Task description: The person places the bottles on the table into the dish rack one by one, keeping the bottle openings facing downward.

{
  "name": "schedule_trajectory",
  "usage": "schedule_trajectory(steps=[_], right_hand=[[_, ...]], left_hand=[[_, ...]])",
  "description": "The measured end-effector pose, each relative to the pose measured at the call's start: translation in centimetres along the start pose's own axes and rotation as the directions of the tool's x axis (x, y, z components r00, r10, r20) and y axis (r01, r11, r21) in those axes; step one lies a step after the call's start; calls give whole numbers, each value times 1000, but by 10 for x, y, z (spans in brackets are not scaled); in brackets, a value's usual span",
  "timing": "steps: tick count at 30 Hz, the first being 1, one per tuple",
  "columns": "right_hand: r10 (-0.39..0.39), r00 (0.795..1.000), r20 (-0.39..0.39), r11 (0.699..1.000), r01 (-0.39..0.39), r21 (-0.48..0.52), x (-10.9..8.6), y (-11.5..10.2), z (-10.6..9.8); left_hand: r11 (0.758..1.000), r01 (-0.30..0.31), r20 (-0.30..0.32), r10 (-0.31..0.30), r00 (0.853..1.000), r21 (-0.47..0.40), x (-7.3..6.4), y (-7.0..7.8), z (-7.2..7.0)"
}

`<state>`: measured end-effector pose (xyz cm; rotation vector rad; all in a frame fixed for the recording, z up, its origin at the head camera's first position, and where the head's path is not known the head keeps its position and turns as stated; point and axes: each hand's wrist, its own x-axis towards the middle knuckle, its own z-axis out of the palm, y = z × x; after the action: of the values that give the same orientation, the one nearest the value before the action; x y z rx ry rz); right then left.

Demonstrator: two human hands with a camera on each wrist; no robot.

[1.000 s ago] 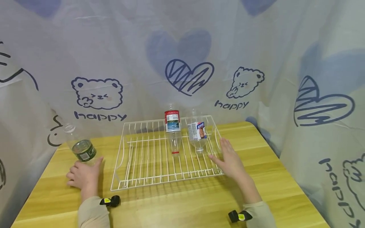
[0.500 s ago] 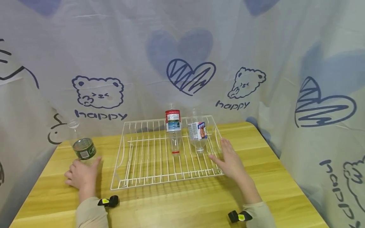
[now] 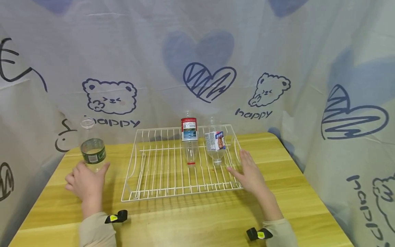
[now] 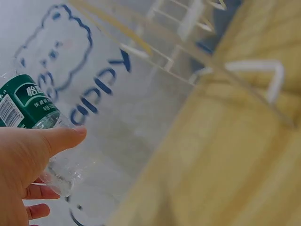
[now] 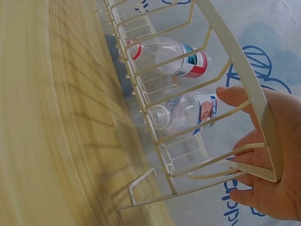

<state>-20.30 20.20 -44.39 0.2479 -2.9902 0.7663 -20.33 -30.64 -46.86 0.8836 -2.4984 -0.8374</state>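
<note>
In the head view my left hand (image 3: pixel 87 181) holds a clear plastic bottle (image 3: pixel 93 151) with a green label near its lower end, neck pointing up. The left wrist view shows the thumb lying across this bottle (image 4: pixel 30 104), with fingertips behind it. On the right, my right hand (image 3: pixel 250 176) rests against the side of a white wire dish rack (image 3: pixel 182 189), its fingers fairly straight and its thumb reaching over the rack. Inside the rack, a bottle with a red-and-blue label (image 3: pixel 189 128) and a bottle with a white-and-blue label (image 3: pixel 215 141) lean neck down.
The rack's left part holds bare wire slots. A wooden table (image 3: pixel 172 224) lies under everything. Behind it hangs a pale curtain (image 3: pixel 148 51) with printed bears and hearts, which also closes in both sides.
My left hand has tipped the green-labelled bottle from leaning left to nearly upright and raised it slightly. The right hand, the rack and its two bottles stay where they were.
</note>
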Motion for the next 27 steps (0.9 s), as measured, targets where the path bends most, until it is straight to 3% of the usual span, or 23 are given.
schedule_trajectory(steps=[8, 17, 21, 27], right_hand=[[-4, 1000, -7, 1000, 4, 0, 0, 0, 0], [-6, 1000, -7, 1000, 6, -2, 0, 0, 1], [-5, 1000, -8, 1000, 5, 0, 0, -1, 1], [0, 1000, -7, 1000, 0, -4, 1, 0, 1]], left_hand=[[996, -91, -8, 91, 996, 8, -12, 27, -20], [977, -213, -81, 213, 974, 0, -31, 57, -40], [961, -276, -105, 272, 956, -22, -41, 70, -47], [923, -383, -156, 373, 915, -42, -56, 87, -46]])
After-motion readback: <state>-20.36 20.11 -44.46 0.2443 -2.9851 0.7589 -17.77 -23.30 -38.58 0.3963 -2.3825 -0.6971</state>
